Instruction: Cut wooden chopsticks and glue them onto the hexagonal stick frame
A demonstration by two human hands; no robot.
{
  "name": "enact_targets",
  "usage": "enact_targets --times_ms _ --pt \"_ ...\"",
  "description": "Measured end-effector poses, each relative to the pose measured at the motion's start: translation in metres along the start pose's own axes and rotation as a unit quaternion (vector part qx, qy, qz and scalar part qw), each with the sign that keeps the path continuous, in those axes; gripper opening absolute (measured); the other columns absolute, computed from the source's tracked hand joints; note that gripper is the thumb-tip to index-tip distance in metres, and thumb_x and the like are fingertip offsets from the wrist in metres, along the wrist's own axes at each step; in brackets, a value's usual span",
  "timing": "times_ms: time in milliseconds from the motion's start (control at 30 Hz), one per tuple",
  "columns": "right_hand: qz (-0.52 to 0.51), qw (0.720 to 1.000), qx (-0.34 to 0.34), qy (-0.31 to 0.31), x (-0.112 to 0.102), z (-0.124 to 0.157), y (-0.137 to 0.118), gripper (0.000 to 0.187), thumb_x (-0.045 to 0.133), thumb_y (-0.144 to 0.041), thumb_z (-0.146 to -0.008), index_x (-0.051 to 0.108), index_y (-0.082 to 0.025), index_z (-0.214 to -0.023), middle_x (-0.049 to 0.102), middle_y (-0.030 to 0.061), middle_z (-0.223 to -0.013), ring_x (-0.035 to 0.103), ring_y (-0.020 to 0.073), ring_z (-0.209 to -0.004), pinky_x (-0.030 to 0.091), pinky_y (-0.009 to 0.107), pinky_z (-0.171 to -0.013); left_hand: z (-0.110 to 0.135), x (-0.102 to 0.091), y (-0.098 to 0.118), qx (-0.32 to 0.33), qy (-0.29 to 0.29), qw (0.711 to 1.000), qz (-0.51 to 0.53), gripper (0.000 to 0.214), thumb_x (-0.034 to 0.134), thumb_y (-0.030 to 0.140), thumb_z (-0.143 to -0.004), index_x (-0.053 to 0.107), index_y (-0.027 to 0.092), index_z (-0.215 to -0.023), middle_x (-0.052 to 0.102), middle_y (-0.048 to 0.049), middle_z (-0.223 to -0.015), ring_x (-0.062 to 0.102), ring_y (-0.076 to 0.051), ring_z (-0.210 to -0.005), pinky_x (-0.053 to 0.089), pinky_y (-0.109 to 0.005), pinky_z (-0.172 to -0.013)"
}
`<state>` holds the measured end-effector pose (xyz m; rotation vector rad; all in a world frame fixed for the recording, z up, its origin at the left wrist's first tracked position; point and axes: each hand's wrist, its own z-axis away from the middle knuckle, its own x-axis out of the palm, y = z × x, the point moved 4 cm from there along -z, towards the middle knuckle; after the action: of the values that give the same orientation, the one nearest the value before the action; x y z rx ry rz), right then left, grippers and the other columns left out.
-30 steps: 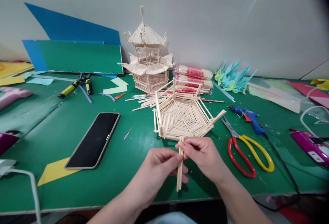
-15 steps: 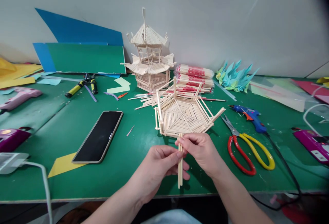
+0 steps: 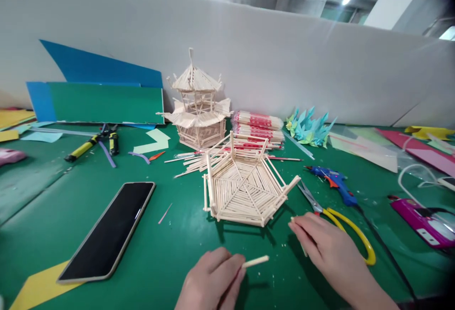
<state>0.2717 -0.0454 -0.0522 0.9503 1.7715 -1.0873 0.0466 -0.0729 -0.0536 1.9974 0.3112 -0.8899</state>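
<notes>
My left hand [image 3: 215,279] is closed on a pale wooden stick [image 3: 256,261], whose end sticks out to the right. My right hand [image 3: 325,248] pinches another thin wooden stick [image 3: 304,251]; most of it is hidden by the fingers. Just beyond both hands sits a six-sided stick base [image 3: 245,189] with upright posts and rails along its edges. Behind it stands a tiered stick pavilion [image 3: 197,104] with a pointed roof. Scissors [image 3: 350,227] with red and yellow handles lie partly under my right hand.
Packs of sticks [image 3: 258,127] and loose sticks [image 3: 188,163] lie behind the base. A phone [image 3: 108,229] rests at left, pliers [image 3: 83,148] beyond it. At right are a blue glue gun [image 3: 334,182] with its cord, a purple power strip [image 3: 423,222] and folded blue paper [image 3: 309,127].
My hands have moved apart, and the sticks held together before are now separate, one in each hand. My right hand has shifted right over the scissors. The camera view has tilted up.
</notes>
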Motion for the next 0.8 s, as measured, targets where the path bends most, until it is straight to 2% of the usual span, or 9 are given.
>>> enact_targets --times_ms 100,200,267,367,433,533,667,800 --pt "0.087 0.992 -0.073 -0.050 0.019 -0.011 -0.002 0.029 0.040 -0.027 -0.091 0.062 -0.022 -0.072 0.059 0.0015 -0.066 0.059 0.0181 -0.062 0.039 0.028 -0.056 0.001 -0.001 -0.004 0.043 0.047 0.993 -0.100 0.023 0.040 0.013 -0.089 0.057 0.016 -0.104 0.058 -0.0071 -0.074 0.054 -0.017 -0.064 0.046 -0.027 -0.056" --pt "0.115 0.983 -0.118 -0.087 0.036 -0.014 -0.006 0.026 0.046 -0.024 -0.088 0.060 -0.022 -0.067 0.059 0.0005 -0.062 0.059 0.0186 -0.060 0.039 0.028 -0.054 0.001 0.001 -0.011 0.047 0.089 0.982 -0.162 0.025 0.036 0.015 -0.090 0.059 0.016 -0.099 0.056 -0.0069 -0.071 0.049 -0.018 -0.061 0.042 -0.030 -0.053" --pt "0.097 0.984 -0.115 -0.100 0.041 -0.013 -0.007 0.019 0.049 -0.025 -0.087 0.063 -0.022 -0.074 0.062 0.0011 -0.066 0.061 0.0195 -0.063 0.042 0.029 -0.056 0.001 0.004 -0.016 0.059 0.119 0.975 -0.179 0.026 0.034 0.016 -0.090 0.059 0.016 -0.096 0.055 -0.0067 -0.069 0.047 -0.018 -0.059 0.039 -0.030 -0.051" --pt "0.018 0.993 -0.088 -0.082 0.033 -0.009 -0.009 0.015 0.048 -0.025 -0.087 0.063 -0.023 -0.089 0.065 0.0020 -0.074 0.062 0.0188 -0.067 0.046 0.029 -0.059 0.000 0.006 -0.021 0.086 0.148 0.966 -0.193 0.028 0.032 0.015 -0.089 0.060 0.016 -0.094 0.054 -0.0067 -0.067 0.044 -0.017 -0.056 0.036 -0.029 -0.048" --pt "-0.052 0.994 -0.084 -0.041 0.020 -0.007 -0.017 0.015 0.047 -0.023 -0.088 0.062 -0.022 -0.091 0.065 0.0017 -0.074 0.062 0.0157 -0.066 0.048 0.026 -0.060 -0.003 0.008 -0.021 0.099 0.131 0.965 -0.204 0.028 0.033 0.015 -0.089 0.060 0.015 -0.092 0.055 -0.0066 -0.066 0.044 -0.017 -0.055 0.035 -0.028 -0.048" --pt "-0.121 0.985 -0.127 -0.002 0.007 -0.004 -0.041 0.013 0.051 -0.021 -0.085 0.062 -0.021 -0.093 0.065 0.0030 -0.078 0.063 0.0132 -0.068 0.050 0.021 -0.061 -0.008 0.010 -0.016 0.115 0.072 0.966 -0.221 0.026 0.036 0.015 -0.089 0.062 0.015 -0.089 0.056 -0.0052 -0.063 0.047 -0.016 -0.054 0.036 -0.028 -0.049" --pt "-0.154 0.975 -0.159 -0.034 0.015 -0.002 -0.065 0.016 0.053 -0.017 -0.083 0.063 -0.020 -0.094 0.065 0.0037 -0.076 0.061 0.0149 -0.065 0.050 0.023 -0.058 -0.011 0.009 -0.006 0.133 0.070 0.962 -0.226 0.027 0.037 0.015 -0.089 0.063 0.016 -0.083 0.055 -0.0020 -0.058 0.046 -0.015 -0.050 0.032 -0.027 -0.048" --pt "-0.213 0.965 -0.149 -0.021 0.026 -0.001 -0.069 0.017 0.049 -0.011 -0.084 0.064 -0.018 -0.090 0.066 0.0041 -0.071 0.060 0.0141 -0.061 0.049 0.022 -0.054 -0.008 0.009 -0.005 0.126 0.069 0.965 -0.221 0.024 0.040 0.014 -0.089 0.062 0.016 -0.079 0.054 -0.0006 -0.056 0.045 -0.014 -0.050 0.029 -0.028 -0.048"
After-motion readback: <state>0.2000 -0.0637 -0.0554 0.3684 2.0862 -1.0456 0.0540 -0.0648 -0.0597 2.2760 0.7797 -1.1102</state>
